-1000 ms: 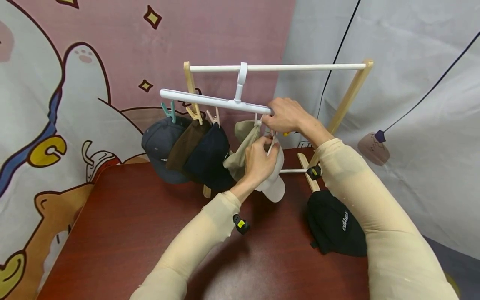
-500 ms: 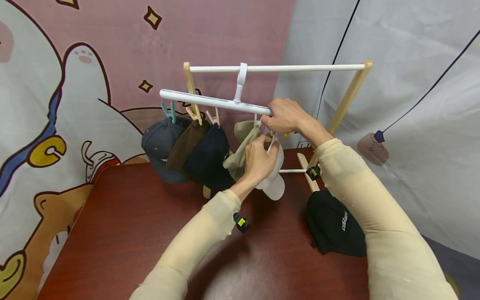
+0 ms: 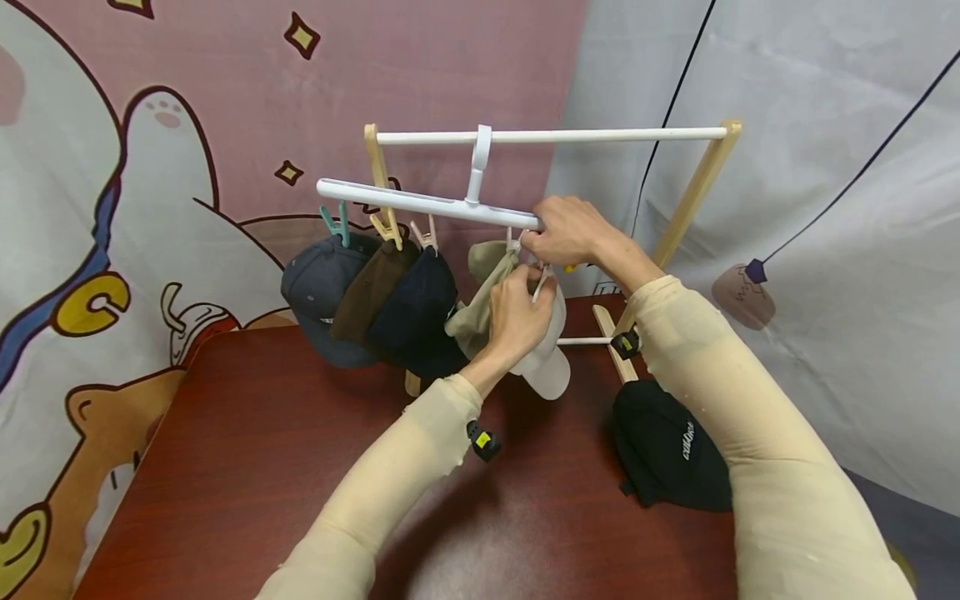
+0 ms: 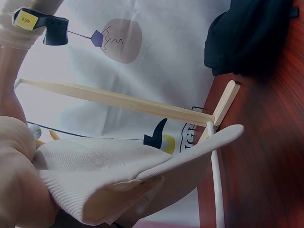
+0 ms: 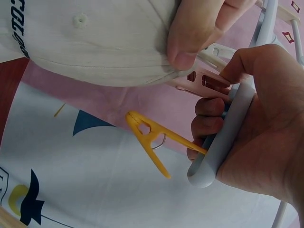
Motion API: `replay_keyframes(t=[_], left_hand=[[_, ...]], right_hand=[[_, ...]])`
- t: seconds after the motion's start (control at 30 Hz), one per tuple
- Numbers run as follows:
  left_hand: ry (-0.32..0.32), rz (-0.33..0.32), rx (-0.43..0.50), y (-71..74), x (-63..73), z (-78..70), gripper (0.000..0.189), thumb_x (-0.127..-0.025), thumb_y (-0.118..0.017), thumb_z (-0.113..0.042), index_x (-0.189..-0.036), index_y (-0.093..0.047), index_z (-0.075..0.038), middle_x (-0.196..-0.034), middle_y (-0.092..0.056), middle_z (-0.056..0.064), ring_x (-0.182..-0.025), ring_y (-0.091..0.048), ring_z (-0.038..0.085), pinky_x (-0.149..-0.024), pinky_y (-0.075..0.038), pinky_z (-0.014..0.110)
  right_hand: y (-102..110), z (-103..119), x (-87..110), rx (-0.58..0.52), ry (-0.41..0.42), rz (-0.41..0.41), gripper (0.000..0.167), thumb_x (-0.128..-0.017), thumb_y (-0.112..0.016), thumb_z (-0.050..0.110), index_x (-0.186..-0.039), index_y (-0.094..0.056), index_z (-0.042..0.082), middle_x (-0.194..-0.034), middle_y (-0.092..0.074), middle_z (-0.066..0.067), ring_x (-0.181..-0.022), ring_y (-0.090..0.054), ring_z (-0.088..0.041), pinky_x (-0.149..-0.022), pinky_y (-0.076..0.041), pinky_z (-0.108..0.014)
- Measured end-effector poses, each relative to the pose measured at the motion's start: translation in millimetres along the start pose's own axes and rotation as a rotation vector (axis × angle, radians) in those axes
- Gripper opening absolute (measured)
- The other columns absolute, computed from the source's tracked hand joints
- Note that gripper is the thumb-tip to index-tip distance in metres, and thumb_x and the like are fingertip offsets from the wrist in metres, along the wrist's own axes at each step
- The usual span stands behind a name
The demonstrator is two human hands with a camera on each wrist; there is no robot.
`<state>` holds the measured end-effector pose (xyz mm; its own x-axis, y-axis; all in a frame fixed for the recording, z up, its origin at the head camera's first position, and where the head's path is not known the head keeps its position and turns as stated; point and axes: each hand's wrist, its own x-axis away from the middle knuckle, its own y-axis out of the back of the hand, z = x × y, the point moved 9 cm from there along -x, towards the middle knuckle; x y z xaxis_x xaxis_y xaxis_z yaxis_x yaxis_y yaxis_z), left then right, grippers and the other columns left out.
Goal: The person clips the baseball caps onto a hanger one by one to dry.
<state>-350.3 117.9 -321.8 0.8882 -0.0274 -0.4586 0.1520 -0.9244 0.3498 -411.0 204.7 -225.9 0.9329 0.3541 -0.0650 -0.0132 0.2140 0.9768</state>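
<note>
A white clip hanger (image 3: 420, 200) hooks over the rack's top rail. My right hand (image 3: 573, 232) grips its right end, fingers curled round the bar; in the right wrist view, the index finger reaches onto a pale pink clip (image 5: 194, 84). My left hand (image 3: 521, 315) pinches the edge of an off-white baseball cap (image 3: 551, 373) beside that clip. The cap hangs with its brim down, its upper part partly behind the left hand. In the right wrist view, the left thumb (image 5: 183, 50) lies on the cap's edge. A yellow clip (image 5: 151, 134) dangles from the hanger's end without a cap.
Left along the hanger, clips hold grey-blue (image 3: 326, 287), brown (image 3: 371, 296) and navy caps (image 3: 420, 321); an olive-beige cap (image 3: 476, 312) hangs beside the left hand. A black cap (image 3: 675, 450) lies on the red-brown table (image 3: 247, 467). The rack's wooden leg (image 3: 697, 192) stands right.
Both hands stay almost where they were, at the off-white cap and the hanger's right end. The head view shifts very slightly.
</note>
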Motion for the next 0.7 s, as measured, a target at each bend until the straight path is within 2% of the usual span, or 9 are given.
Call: replay_keyframes(t=[0.23,0.4,0.7], left_hand=[[0.014,0.012,-0.004,-2.0,-1.7,1.4,0.018,-0.11,-0.07,-0.028,-0.108,-0.075,-0.011,-0.098,-0.078,0.006,-0.092,-0.073,0.029,-0.082,-0.057,0.048],[-0.01,0.009,-0.025,-5.9,-3.4,3.6,0.018,-0.111,-0.07,-0.029,-0.107,-0.073,-0.012,-0.098,-0.077,0.006,-0.09,-0.073,0.028,-0.081,-0.056,0.046],[-0.033,0.019,-0.04,-7.4,-4.2,-0.8,0.018,-0.111,-0.069,-0.025,-0.108,-0.07,-0.008,-0.104,-0.078,0.013,-0.099,-0.076,0.035,-0.089,-0.058,0.05]], right_hand=[[0.6,1.2,-1.1,0.011,0.013,-0.011,0.019,-0.096,-0.058,0.026,-0.081,-0.059,0.014,-0.068,-0.055,0.001,-0.06,-0.054,-0.019,-0.058,-0.044,-0.035],[0.7,1.5,-0.7,0.007,0.015,-0.011,0.02,-0.097,-0.059,0.026,-0.081,-0.059,0.014,-0.068,-0.054,0.001,-0.059,-0.053,-0.019,-0.056,-0.044,-0.035],[1.7,1.3,0.3,0.002,0.019,-0.004,0.018,-0.097,-0.061,0.026,-0.088,-0.067,0.011,-0.068,-0.056,0.001,-0.06,-0.054,-0.019,-0.058,-0.044,-0.035]])
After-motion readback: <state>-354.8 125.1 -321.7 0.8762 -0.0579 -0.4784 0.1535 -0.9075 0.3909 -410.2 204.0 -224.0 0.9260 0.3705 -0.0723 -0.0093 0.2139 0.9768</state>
